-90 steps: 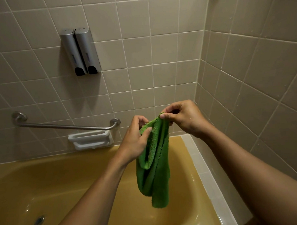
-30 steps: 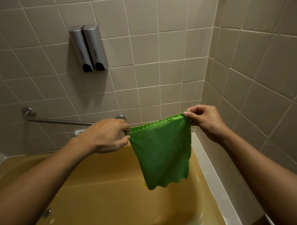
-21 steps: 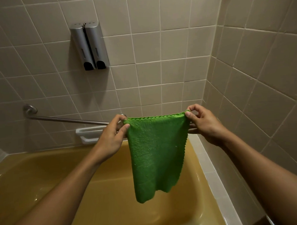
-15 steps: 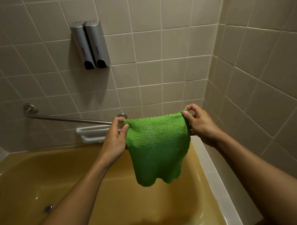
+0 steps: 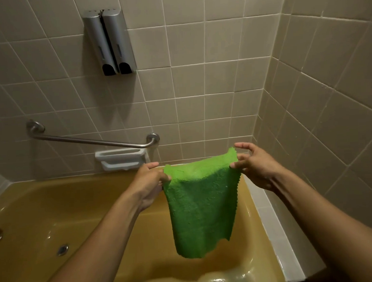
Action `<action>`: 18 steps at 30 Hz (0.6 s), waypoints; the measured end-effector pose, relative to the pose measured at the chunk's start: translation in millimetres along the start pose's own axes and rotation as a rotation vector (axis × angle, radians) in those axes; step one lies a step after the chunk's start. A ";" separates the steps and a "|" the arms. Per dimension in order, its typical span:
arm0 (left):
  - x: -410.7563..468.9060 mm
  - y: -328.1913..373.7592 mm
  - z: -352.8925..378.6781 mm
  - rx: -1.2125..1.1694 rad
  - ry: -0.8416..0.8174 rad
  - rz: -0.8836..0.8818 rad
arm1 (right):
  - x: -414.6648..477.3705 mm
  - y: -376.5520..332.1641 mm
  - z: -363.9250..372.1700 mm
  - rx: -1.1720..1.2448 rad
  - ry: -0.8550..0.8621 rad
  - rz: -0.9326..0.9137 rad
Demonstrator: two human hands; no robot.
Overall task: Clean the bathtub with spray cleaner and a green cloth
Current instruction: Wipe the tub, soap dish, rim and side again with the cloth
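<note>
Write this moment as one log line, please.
state: green cloth held spread | left hand: pinches one top corner | right hand: pinches other top corner | below: yellow bathtub

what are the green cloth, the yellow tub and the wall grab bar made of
Green scallop-edged cloth: fuzzy matte pile, hangs limp, probably microfibre.
Mustard-yellow bathtub: hard glossy shell with bright glints, enamel or acrylic, cannot tell which.
Slanted grey grab bar: round metal tube with dull sheen, likely stainless steel.
</note>
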State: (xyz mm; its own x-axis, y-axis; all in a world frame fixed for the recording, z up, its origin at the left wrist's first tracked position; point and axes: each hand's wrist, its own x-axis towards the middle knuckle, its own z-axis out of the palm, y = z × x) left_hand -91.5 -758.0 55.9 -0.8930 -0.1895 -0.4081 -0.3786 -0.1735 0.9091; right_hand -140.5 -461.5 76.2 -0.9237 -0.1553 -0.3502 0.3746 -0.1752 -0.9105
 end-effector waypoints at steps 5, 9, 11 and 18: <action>-7.5 -7.8 -5.7 0.151 -0.004 0.019 | 0.0 21.2 -5.1 -0.210 0.134 -0.116; -9.0 -19.9 -3.7 0.094 0.038 0.070 | -6.9 39.7 -3.4 -0.334 0.134 -0.217; -11.3 -23.4 -0.8 0.078 0.039 0.104 | -6.6 47.5 -3.7 -0.348 0.108 -0.230; -11.0 -31.3 5.0 0.060 0.066 0.069 | 1.9 60.9 -0.6 -0.232 0.130 -0.193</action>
State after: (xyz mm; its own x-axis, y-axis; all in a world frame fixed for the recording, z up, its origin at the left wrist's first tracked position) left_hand -71.1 -745.6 32.4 -0.9003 -0.2621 -0.3476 -0.3329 -0.1000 0.9376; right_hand -119.5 -471.8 20.0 -0.9840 -0.0125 -0.1780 0.1774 0.0392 -0.9834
